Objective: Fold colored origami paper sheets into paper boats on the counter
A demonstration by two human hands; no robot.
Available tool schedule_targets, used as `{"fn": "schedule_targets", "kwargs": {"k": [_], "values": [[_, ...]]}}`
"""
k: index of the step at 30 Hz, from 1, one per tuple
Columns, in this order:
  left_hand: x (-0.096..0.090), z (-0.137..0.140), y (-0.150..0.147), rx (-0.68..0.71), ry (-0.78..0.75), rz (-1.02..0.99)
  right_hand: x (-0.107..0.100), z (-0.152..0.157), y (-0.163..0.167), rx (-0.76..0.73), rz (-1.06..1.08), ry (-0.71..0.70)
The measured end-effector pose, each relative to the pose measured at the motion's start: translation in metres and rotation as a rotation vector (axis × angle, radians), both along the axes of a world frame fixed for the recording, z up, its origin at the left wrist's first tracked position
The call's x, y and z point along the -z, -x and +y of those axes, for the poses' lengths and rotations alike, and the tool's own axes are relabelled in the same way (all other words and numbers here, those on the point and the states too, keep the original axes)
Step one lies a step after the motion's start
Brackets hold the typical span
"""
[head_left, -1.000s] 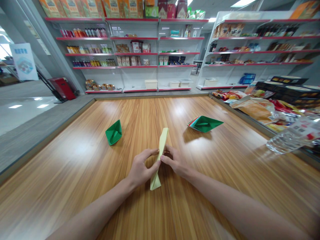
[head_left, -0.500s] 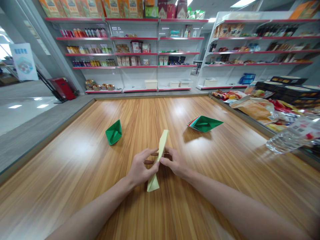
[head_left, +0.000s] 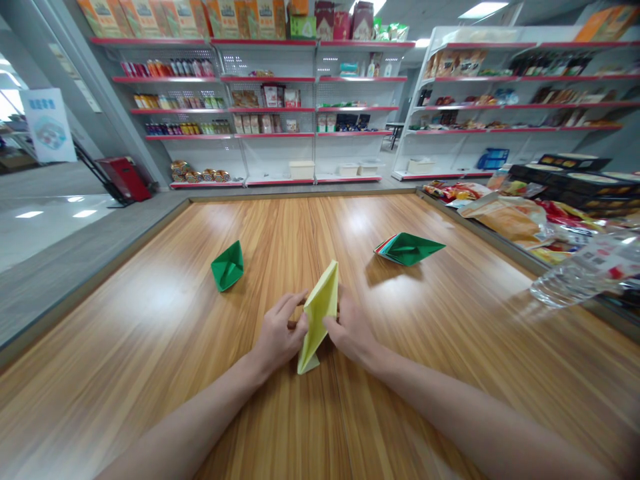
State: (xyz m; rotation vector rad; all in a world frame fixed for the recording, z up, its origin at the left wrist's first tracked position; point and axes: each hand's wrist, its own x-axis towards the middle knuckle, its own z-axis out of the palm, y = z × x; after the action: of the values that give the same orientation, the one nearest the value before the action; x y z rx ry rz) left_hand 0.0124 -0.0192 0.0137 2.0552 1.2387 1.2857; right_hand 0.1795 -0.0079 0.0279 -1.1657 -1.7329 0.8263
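Tabletop (head_left: 150, 373), left to right. One green folded paper (head_left: 228, 268), left of centre. One yellow folded paper (head_left: 323, 303), centre of frame, between the hands, tilted, its long side spread into a narrow hollow. One layered folded piece (head_left: 413, 249), right of centre, green on top, red, white and blue edges at its left end.

Hands, two. Left hand (head_left: 280, 337): fingers bent and slightly parted, thumb against the yellow paper's left edge. Right hand (head_left: 353, 327): thumb on the paper's right side, fingers curled behind, mostly hidden; the paper lies in the narrow gap.

Containers: four white bins (head_left: 303, 169) on the bottom shelves (head_left: 267, 179), upper middle to upper right; contents not readable. Far right: stacked black boxes (head_left: 587, 192), count unclear; below them, a clear plastic bottle (head_left: 570, 280), contents uncertain.
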Motion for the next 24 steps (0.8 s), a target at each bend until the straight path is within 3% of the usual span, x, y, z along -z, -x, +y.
{"fn": "schedule_targets", "kwargs": {"k": [5, 9, 12, 16, 24], "values": [[-0.002, 0.0, -0.001, -0.042, -0.04, 0.07, 0.008, 0.004, 0.0, -0.1, -0.064, -0.062], [0.0, 0.006, 0.003, -0.027, 0.174, -0.099, 0.012, 0.005, -0.002, -0.212, -0.028, -0.132], [0.003, 0.013, 0.007, 0.058, 0.328, -0.26, 0.014, 0.01, -0.005, -0.195, -0.051, -0.182], [0.006, 0.016, 0.009, 0.052, 0.319, -0.279, 0.018, 0.016, -0.007, -0.153, -0.102, -0.305], [0.007, 0.011, 0.006, 0.061, 0.296, -0.196, 0.015, 0.012, -0.01, -0.292, -0.223, -0.523]]}}
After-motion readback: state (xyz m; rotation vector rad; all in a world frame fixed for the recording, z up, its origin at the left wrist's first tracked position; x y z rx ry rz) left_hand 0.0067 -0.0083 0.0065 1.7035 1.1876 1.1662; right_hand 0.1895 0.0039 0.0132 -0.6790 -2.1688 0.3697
